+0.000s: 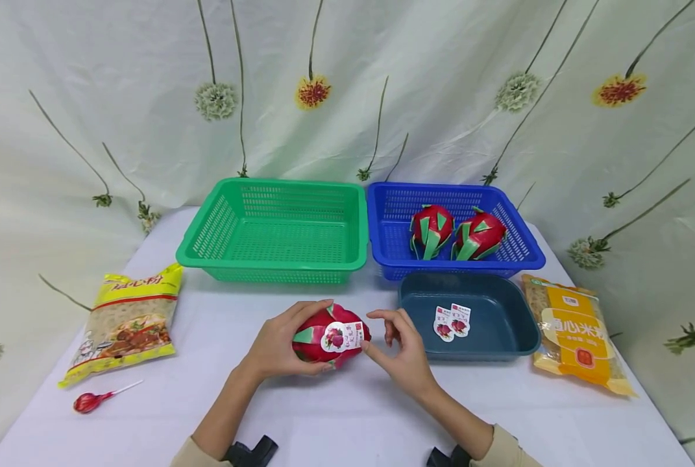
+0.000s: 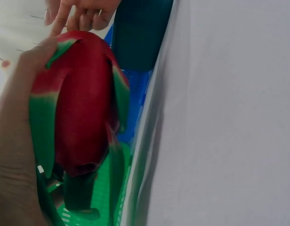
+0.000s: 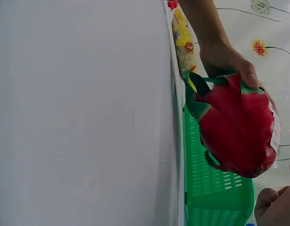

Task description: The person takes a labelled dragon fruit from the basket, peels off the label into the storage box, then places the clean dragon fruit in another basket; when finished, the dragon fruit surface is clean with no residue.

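A red dragon fruit (image 1: 318, 327) with green scales lies on its side in the grip of my left hand (image 1: 277, 344), thumb on the near side and fingers over the top. On its upper face is a white sticker (image 1: 342, 336) with a fruit picture. At the sticker's right end, my right hand (image 1: 404, 353) has its thumb tip right by the edge and its index finger raised, apart from the thumb. In the left wrist view the fruit (image 2: 86, 103) fills the palm side. The right wrist view shows the sticker (image 3: 275, 129) edge-on.
A dark blue tray (image 1: 528, 324) holds two stickers (image 1: 452, 322). Behind stand a green basket (image 1: 271, 265) and a blue basket (image 1: 458, 266) with two dragon fruits (image 1: 480, 235). Food bags lie left (image 1: 128, 318) and right (image 1: 577, 331); a red lollipop (image 1: 87, 403) is front left.
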